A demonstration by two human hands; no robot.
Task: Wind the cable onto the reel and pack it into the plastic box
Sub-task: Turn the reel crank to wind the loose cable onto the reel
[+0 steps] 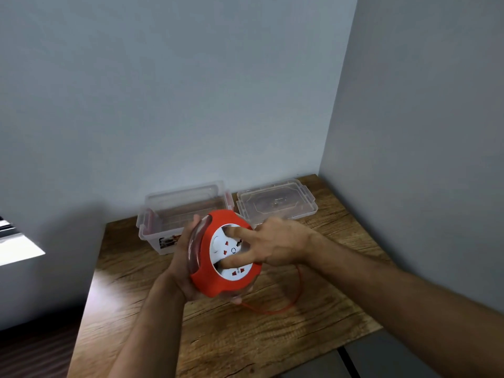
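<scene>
Head view: I see the red cable reel (pixel 227 253) held above the wooden table (pixel 272 336), left hand (pixel 181 264) cupped round its rim to brace it, right hand (pixel 275 242) with two spread fingers (pixel 234 261) hooked into the white socket hub, probably to crank it. A loop of red cable (pixel 296 294) trails right on the table, so winding looks unfinished; the open plastic box (pixel 185 211) sits just beyond, its lid (pixel 276 204) to its right.

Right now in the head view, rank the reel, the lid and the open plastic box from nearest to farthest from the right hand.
1. reel: touching, the right hand has fingers in its white face.
2. lid: just behind the hand, on the table.
3. plastic box: behind and left, beyond the reel.
</scene>
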